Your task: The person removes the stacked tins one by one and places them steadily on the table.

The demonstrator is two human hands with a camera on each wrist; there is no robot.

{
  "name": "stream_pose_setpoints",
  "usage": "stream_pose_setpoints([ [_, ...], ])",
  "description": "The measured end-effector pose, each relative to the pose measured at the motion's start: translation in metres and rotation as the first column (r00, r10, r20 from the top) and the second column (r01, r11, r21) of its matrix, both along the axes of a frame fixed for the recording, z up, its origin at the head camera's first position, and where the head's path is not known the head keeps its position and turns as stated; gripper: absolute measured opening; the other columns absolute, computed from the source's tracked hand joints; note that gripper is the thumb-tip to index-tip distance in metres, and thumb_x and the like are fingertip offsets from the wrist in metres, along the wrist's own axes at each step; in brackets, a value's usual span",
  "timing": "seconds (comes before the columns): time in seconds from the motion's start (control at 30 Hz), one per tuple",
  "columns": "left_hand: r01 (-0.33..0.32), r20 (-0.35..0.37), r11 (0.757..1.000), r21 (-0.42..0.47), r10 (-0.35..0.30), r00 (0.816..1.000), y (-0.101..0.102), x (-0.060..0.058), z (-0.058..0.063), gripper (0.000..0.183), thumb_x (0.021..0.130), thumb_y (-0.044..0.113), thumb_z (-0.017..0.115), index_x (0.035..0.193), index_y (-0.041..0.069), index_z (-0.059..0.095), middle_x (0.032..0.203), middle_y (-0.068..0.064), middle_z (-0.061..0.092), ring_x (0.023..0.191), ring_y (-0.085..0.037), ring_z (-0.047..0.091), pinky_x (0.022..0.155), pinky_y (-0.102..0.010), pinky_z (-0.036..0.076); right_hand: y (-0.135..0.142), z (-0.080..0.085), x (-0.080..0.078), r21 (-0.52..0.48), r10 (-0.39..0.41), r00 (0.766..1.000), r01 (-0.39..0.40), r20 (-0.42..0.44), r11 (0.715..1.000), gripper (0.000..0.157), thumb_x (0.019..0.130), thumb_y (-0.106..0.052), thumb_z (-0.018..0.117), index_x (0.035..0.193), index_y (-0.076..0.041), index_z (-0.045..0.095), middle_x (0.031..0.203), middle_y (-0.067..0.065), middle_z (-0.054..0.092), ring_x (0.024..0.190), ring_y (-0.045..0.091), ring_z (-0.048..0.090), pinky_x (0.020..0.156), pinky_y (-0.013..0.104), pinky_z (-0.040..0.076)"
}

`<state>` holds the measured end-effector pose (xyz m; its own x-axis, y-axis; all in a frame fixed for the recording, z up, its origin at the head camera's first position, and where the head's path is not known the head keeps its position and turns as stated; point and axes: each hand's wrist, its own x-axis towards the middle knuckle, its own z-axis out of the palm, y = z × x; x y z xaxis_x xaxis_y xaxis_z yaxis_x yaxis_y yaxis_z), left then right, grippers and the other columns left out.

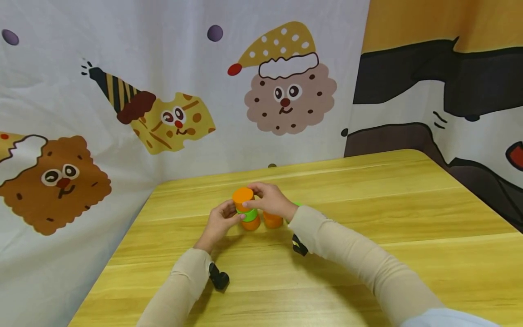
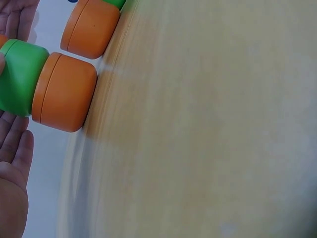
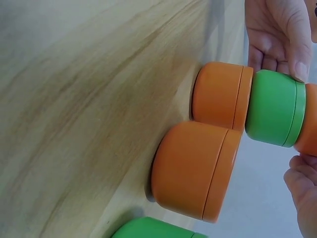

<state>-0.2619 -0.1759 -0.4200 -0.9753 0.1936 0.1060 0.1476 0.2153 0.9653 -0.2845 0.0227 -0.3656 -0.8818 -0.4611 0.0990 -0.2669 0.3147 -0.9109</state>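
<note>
Three round lidded jars stand stacked: an orange jar [image 1: 251,224] at the bottom, a green jar [image 3: 275,108] in the middle, and another orange jar [image 1: 243,195] on top. My right hand [image 1: 271,200] pinches the top orange jar between thumb and fingers, reaching in from the right. From the left, my left hand [image 1: 218,222] holds the green jar, its thumb against the front and its fingers at the side. The top jar is mostly cut off in the left wrist view.
Close to the right of the stack stands a separate orange jar [image 3: 192,169]. Beyond it is a green jar [image 3: 151,229], mostly behind the right wrist in the head view. All are on a wooden table [image 1: 388,218], with a cartoon-printed curtain [image 1: 229,113] behind it.
</note>
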Motion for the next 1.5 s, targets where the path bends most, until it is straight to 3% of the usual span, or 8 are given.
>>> stream_pose_setpoints([
  [0.3,-0.022,0.028,1.000,-0.007,0.022,0.999,0.002,0.001,0.004,0.053,0.083,0.010,0.069,0.132,0.001,0.048,0.129,-0.018,0.054,0.120,-0.028,0.051,0.103,-0.038,0.041,0.006,0.005,0.004,-0.036,-0.042,0.999,0.041,-0.023,0.998,0.049,0.082,-0.025,0.072,0.126,-0.011,0.055,0.121,0.002,0.059,0.116,0.018,0.054,0.098,0.034,0.045],
  [0.57,-0.007,0.026,1.000,-0.006,0.007,1.000,0.002,0.003,0.005,0.050,0.085,0.012,0.068,0.130,0.004,0.050,0.129,-0.016,0.054,0.121,-0.026,0.050,0.104,-0.036,0.040,0.009,0.008,0.006,-0.053,-0.059,0.996,0.055,-0.071,0.997,0.049,0.080,-0.021,0.074,0.123,-0.007,0.056,0.120,0.007,0.060,0.116,0.021,0.054,0.102,0.038,0.042],
  [0.9,0.009,-0.009,1.000,-0.005,-0.009,1.000,0.001,0.002,0.002,0.047,0.083,0.014,0.070,0.127,0.006,0.054,0.125,-0.014,0.058,0.117,-0.024,0.053,0.099,-0.030,0.044,0.015,0.002,0.006,-0.075,-0.074,0.994,0.068,-0.076,0.995,0.045,0.079,-0.023,0.075,0.118,-0.009,0.059,0.114,0.004,0.062,0.115,0.020,0.055,0.102,0.039,0.042],
  [1.1,0.009,0.010,1.000,-0.019,-0.009,1.000,0.002,0.002,0.003,0.047,0.084,0.014,0.070,0.128,0.007,0.054,0.126,-0.013,0.057,0.119,-0.024,0.052,0.101,-0.031,0.042,0.024,0.000,0.005,-0.089,-0.090,0.993,0.084,-0.076,0.992,0.043,0.077,-0.023,0.077,0.114,-0.009,0.060,0.110,0.004,0.062,0.113,0.021,0.056,0.100,0.041,0.043],
  [1.5,0.009,0.029,1.000,-0.026,-0.008,1.000,0.007,0.016,0.025,0.048,0.084,0.005,0.067,0.129,-0.001,0.051,0.127,-0.020,0.055,0.119,-0.030,0.050,0.102,-0.034,0.041,0.047,-0.002,0.004,-0.090,-0.140,0.987,0.133,-0.082,0.987,0.045,0.076,-0.020,0.078,0.114,-0.006,0.059,0.111,0.008,0.061,0.110,0.022,0.057,0.099,0.040,0.045],
])
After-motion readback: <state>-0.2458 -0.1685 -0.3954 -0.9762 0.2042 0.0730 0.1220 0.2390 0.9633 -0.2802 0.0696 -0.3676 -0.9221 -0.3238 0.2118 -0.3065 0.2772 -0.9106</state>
